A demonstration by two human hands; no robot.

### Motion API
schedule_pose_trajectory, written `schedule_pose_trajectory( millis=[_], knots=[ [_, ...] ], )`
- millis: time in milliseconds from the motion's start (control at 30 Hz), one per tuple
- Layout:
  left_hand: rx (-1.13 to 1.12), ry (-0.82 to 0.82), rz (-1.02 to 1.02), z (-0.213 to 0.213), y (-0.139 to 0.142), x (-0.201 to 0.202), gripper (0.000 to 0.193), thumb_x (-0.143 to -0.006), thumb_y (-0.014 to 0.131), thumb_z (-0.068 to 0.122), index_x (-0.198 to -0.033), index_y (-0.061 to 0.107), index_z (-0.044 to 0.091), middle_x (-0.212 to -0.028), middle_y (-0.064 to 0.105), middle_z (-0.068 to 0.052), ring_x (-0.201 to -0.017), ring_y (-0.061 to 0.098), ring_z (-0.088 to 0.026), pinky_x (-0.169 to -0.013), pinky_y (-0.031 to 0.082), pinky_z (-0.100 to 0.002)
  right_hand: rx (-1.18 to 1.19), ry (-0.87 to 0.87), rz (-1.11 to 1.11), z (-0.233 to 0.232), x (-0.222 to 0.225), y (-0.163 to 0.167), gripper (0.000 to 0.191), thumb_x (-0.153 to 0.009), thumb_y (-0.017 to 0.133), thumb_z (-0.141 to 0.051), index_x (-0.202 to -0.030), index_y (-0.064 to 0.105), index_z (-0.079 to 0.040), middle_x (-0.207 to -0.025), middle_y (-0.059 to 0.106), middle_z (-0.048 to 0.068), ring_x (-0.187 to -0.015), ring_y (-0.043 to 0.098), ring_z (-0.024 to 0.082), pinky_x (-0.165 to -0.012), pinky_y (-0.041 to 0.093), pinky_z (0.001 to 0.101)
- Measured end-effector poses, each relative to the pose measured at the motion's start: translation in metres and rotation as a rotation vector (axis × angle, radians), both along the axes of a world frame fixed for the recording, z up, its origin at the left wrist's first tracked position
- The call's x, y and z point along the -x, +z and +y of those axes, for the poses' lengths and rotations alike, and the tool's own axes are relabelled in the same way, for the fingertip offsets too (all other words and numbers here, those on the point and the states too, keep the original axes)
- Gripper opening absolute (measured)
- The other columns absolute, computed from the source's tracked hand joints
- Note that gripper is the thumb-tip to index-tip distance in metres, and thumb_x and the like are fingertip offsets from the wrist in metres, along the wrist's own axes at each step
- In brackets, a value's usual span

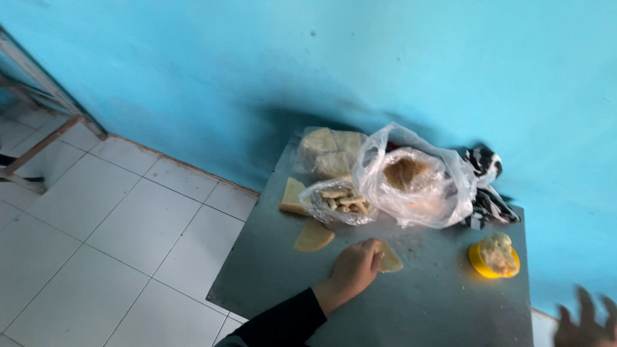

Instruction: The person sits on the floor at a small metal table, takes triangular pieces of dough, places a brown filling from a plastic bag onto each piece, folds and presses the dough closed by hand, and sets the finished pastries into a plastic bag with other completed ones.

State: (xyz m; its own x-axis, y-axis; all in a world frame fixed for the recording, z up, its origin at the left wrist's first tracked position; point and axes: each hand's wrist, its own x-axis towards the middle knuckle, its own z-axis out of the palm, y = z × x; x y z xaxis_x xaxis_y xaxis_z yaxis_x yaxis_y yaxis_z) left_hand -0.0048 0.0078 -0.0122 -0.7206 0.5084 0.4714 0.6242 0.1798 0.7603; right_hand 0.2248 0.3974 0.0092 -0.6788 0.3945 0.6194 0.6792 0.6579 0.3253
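Observation:
My left hand [353, 266], in a black sleeve, rests on the grey metal table [437, 302] with its fingers curled over a pale yellow flat wedge [389, 260]. Another flat wedge [312, 236] lies just left of it, and a third [292, 195] sits farther back. My right hand [586, 320] is blurred at the bottom right corner, off the table's edge, fingers spread and holding nothing.
Behind the wedges are a small clear bag of pale strips [340, 202], a large clear bag of brown powder [411, 180] and a bag of flat pieces [331, 154]. A striped cloth [485, 186] and a yellow dish with a pale lump [493, 256] sit right. White tiled floor [116, 218] lies left.

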Motion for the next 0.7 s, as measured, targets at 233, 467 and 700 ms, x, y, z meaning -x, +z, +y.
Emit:
schedule_pose_trajectory(
  millis=[233,467,700],
  knots=[
    [0.054,-0.002,-0.021,-0.007,0.005,0.002,0.01,-0.094,0.068,0.012,-0.094,0.062,0.005,-0.091,0.064,-0.018,-0.082,0.064,-0.04,-0.07,0.052,-0.048,0.328,0.278,0.053,-0.094,0.021,0.013,0.063,-0.092,0.076,-0.041,-0.148,0.064,-0.015,-0.139,0.054,0.014,-0.122,0.053,0.034,-0.105,0.041,0.0461],
    [0.055,0.011,0.012,-0.009,0.003,0.009,0.011,-0.092,0.07,0.011,-0.097,0.064,0.003,-0.093,0.064,-0.015,-0.082,0.065,-0.038,-0.07,0.052,-0.047,0.384,0.28,0.076,-0.124,0.062,0.043,0.05,-0.082,0.083,-0.033,-0.128,0.069,-0.017,-0.149,0.053,0.011,-0.135,0.048,0.035,-0.117,0.035,0.0489],
    [0.074,0.006,-0.016,-0.007,0.009,0.01,0.013,-0.089,0.073,0.011,-0.096,0.065,0.003,-0.095,0.064,-0.015,-0.082,0.065,-0.037,-0.069,0.052,-0.046,0.243,0.253,0.061,-0.128,0.061,0.042,0.05,-0.086,0.082,-0.03,-0.134,0.07,-0.021,-0.15,0.05,0.011,-0.139,0.045,0.033,-0.119,0.033,0.051]
  ],
)
